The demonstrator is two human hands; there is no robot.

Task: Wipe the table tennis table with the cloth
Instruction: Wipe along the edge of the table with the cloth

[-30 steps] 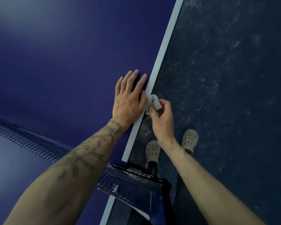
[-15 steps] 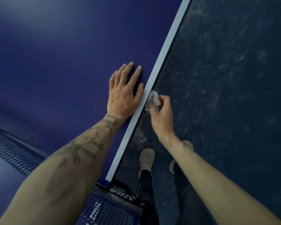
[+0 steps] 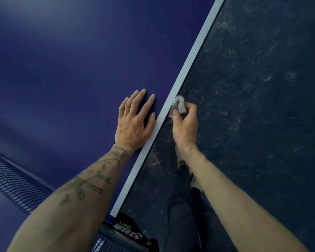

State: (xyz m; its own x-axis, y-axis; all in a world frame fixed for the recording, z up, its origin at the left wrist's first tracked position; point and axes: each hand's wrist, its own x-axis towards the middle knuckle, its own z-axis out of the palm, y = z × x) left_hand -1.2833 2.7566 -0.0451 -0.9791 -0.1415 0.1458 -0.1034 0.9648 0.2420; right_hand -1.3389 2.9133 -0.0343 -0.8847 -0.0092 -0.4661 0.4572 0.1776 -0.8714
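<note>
The blue table tennis table (image 3: 71, 70) fills the left of the head view, with a white side line (image 3: 189, 60) along its right edge. My left hand (image 3: 135, 122) lies flat on the blue top beside that line, fingers straight and spread. My right hand (image 3: 185, 124) is just off the table's edge and pinches a small bunched grey-white cloth (image 3: 179, 106) against the edge by the white line.
The net (image 3: 13, 180) crosses the table at the lower left, and its black clamp post (image 3: 129, 230) sits at the table's side at the bottom. A dark, scuffed floor (image 3: 253, 88) lies to the right. My legs and light shoes (image 3: 182, 160) stand beside the edge.
Both hands have slid along the table's edge away from the net post. The cloth stays pinched at the white line, and my feet have stepped the same way.
</note>
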